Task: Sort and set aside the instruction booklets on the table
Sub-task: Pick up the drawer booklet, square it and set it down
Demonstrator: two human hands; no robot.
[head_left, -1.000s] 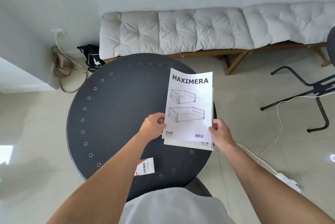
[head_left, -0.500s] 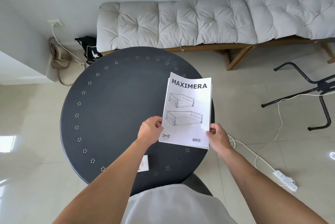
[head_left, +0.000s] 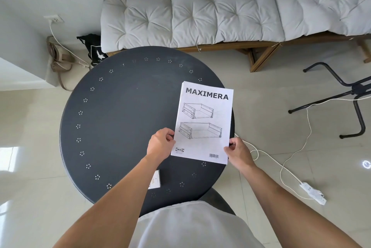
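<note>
A stack of white instruction booklets [head_left: 203, 121], its top cover reading MAXIMERA with two drawer drawings, lies over the right side of the round dark table [head_left: 120, 119]. More sheets peek out along its top left edge. My left hand [head_left: 159, 146] grips the stack's lower left edge. My right hand [head_left: 237, 152] pinches its lower right corner. Whether the stack rests flat on the table or hovers just above it, I cannot tell.
A small white card [head_left: 155, 180] lies on the table's near edge, half hidden by my left forearm. Behind the table stands a cushioned wooden bench [head_left: 220, 19]. Chair legs [head_left: 353, 95], a white cable and a power strip [head_left: 313, 193] are on the floor at right; bags [head_left: 94, 49] at left.
The booklet stack has come down and tilted flatter toward the table's right side, its lower sheets now squared under the top cover. Both hands kept their grip.
</note>
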